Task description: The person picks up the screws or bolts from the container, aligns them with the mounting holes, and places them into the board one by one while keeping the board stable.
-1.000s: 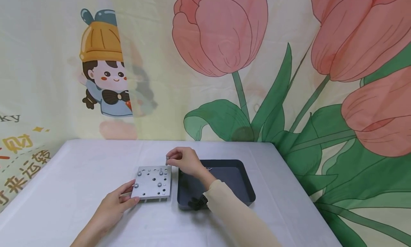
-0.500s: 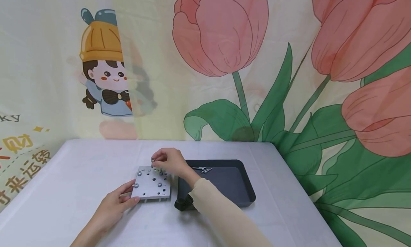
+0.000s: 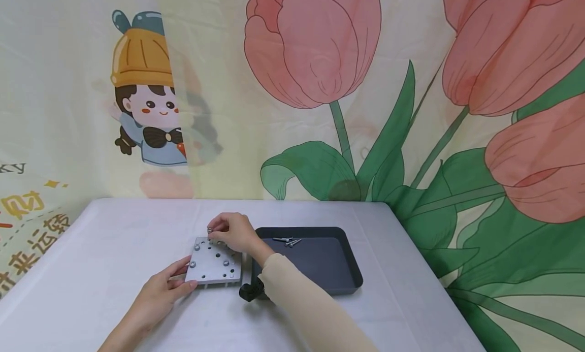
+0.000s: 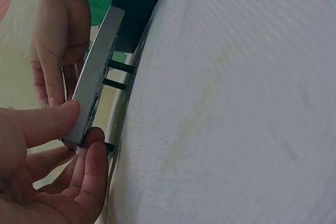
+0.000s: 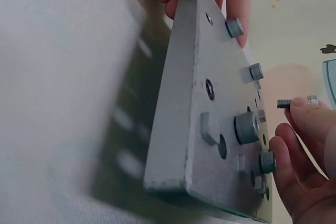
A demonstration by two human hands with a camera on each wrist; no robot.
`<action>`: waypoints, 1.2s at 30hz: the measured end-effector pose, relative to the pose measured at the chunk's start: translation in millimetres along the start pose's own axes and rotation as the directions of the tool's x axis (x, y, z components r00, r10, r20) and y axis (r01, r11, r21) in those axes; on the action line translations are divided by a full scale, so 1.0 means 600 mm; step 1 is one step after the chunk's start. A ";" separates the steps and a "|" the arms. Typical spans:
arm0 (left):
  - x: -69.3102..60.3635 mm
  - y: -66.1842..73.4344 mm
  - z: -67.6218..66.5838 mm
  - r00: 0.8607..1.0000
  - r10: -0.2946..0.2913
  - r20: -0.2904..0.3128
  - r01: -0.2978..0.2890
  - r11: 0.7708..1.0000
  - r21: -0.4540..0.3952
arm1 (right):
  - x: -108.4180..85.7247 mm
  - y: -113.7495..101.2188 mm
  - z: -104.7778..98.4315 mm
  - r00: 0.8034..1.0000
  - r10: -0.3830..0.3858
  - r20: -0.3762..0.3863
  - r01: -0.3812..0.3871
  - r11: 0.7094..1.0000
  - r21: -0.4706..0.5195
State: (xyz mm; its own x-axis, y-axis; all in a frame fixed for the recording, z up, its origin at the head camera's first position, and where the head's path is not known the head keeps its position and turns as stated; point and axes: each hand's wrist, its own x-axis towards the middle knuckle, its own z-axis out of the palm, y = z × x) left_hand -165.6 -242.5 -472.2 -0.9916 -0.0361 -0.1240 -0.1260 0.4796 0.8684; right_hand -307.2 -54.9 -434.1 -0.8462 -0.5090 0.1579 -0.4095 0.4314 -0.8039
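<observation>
A square metal plate (image 3: 212, 273) with drilled holes is held a little above the white tabletop. My left hand (image 3: 160, 291) pinches its left edge, thumb on top and fingers beneath, as the left wrist view confirms. Several socket-head screws (image 5: 247, 128) stand in the plate, and screw shanks (image 4: 121, 66) stick out underneath. Between thumb and fingertips my right hand (image 3: 235, 232) pinches another small screw (image 5: 284, 103) over the plate's far left part. In the right wrist view its threaded end is apart from the plate's face.
Right of the plate stands a dark shallow tray (image 3: 320, 270) with several loose screws (image 3: 287, 241) near its far side. A black wrist device (image 3: 251, 291) on the right arm overlaps the tray's near left corner. A printed curtain (image 3: 219, 113) hangs behind the table.
My right hand has moved left with the screw, from the plate's far right corner to above its far left part. The loose screws in the tray came into view. My left hand holds still.
</observation>
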 end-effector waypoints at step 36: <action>0.003 -0.004 0.000 1.000 -0.007 0.006 0.008 1.000 -0.017 | 0.007 -0.008 0.038 1.000 0.008 -0.010 -0.010 0.989 -0.151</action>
State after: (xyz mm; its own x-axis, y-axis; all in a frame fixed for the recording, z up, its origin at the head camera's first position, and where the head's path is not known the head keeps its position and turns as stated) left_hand -166.8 -243.8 -474.4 -0.9905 -0.0347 -0.1332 -0.1340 0.4648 0.8752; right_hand -301.3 -76.0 -442.5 -0.8528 -0.4982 0.1569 -0.4481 0.5436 -0.7097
